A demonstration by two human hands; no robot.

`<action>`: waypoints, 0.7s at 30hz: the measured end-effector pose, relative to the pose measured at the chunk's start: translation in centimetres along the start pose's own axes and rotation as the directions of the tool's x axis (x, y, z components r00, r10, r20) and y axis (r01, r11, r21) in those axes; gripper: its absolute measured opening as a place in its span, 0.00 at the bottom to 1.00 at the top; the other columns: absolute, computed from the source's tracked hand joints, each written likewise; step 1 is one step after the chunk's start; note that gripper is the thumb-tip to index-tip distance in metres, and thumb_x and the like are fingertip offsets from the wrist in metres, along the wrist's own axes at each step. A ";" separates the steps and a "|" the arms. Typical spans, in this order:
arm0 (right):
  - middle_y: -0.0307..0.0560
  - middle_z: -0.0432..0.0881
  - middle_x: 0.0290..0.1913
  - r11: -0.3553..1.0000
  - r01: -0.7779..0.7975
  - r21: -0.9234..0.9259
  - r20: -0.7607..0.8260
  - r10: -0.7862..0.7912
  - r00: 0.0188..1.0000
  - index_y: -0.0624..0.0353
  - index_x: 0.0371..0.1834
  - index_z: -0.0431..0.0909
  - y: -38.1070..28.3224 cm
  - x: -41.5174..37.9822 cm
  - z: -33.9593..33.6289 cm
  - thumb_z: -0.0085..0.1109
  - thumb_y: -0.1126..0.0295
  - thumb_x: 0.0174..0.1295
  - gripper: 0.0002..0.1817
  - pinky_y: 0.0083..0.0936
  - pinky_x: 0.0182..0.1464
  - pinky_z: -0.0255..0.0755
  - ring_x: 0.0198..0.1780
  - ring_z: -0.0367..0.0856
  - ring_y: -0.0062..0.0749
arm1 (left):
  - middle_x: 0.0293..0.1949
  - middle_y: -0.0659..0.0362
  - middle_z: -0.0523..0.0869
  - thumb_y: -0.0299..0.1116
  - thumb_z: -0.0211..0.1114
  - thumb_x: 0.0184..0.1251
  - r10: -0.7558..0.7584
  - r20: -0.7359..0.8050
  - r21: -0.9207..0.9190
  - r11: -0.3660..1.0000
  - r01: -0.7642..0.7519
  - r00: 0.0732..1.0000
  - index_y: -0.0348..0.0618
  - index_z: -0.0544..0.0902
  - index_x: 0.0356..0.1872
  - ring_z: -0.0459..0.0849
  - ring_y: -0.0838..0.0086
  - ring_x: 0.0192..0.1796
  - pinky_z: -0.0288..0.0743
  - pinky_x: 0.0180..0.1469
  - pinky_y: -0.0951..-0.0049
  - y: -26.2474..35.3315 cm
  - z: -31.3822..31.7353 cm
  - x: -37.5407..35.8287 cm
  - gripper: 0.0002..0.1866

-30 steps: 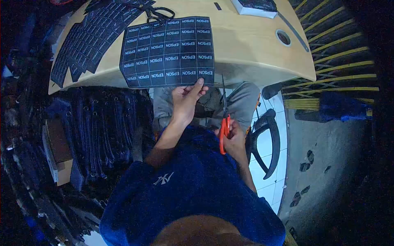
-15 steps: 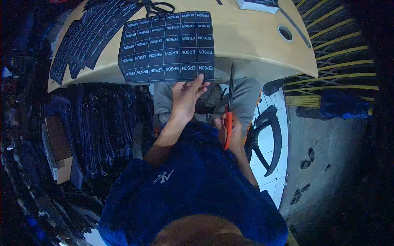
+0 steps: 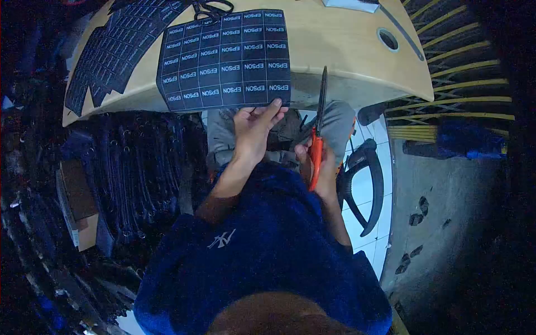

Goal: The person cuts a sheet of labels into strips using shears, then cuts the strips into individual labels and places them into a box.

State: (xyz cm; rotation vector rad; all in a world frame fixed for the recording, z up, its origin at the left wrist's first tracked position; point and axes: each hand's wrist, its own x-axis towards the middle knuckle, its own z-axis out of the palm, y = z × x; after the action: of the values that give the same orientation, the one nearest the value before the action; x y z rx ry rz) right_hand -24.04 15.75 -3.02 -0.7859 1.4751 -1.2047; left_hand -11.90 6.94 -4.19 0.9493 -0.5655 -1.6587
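A dark sheet printed with a grid of EPSON labels (image 3: 223, 61) lies partly over the table edge. Its lower right corner is pinched by my left hand (image 3: 257, 131), thumb on top. My right hand (image 3: 321, 162) is closed round the orange handles of a pair of scissors (image 3: 316, 153). Their dark blades point up and away, to the right of the sheet and apart from it; the blades look nearly closed.
On the wooden table (image 3: 346, 50) are more printed dark sheets (image 3: 120, 47), black scissors (image 3: 211, 10), a round hole (image 3: 387, 39) and a metal strip (image 3: 402, 33). Dark straps (image 3: 139, 178) hang at the left. A black chair armrest (image 3: 375, 187) stands at the right.
My right hand and the orange scissors have moved a little up and to the right, with the blades tilted further right. The sheet and my left hand have barely shifted.
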 end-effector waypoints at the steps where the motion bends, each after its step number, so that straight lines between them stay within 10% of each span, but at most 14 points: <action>1: 0.31 0.70 0.25 1.000 -0.007 0.011 -0.005 0.007 1.000 0.58 0.35 0.65 -0.4 0.0 0.1 0.65 0.73 0.54 0.15 0.12 0.29 0.62 0.26 0.67 0.12 | 0.33 0.57 0.84 0.24 0.63 0.59 -0.001 0.002 -0.005 1.000 0.001 1.000 0.38 0.80 0.35 0.83 0.73 0.38 0.77 0.41 0.76 0.0 0.0 0.0 0.04; 21: 0.34 0.71 0.29 0.998 -0.011 -0.061 0.037 0.013 0.999 0.58 0.36 0.66 0.9 0.2 -0.4 0.66 0.67 0.55 0.16 0.15 0.35 0.66 0.31 0.69 0.15 | 0.35 0.55 0.84 0.21 0.63 0.58 -0.012 0.024 -0.001 1.000 0.012 1.000 0.37 0.80 0.36 0.83 0.71 0.41 0.76 0.46 0.74 0.0 -0.6 -0.1 0.05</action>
State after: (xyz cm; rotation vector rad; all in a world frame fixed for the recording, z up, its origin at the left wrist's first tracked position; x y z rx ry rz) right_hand -24.35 15.97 -3.93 -0.8349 1.4899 -1.1349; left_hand -11.41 7.10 -4.47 0.9348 -0.5763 -1.6835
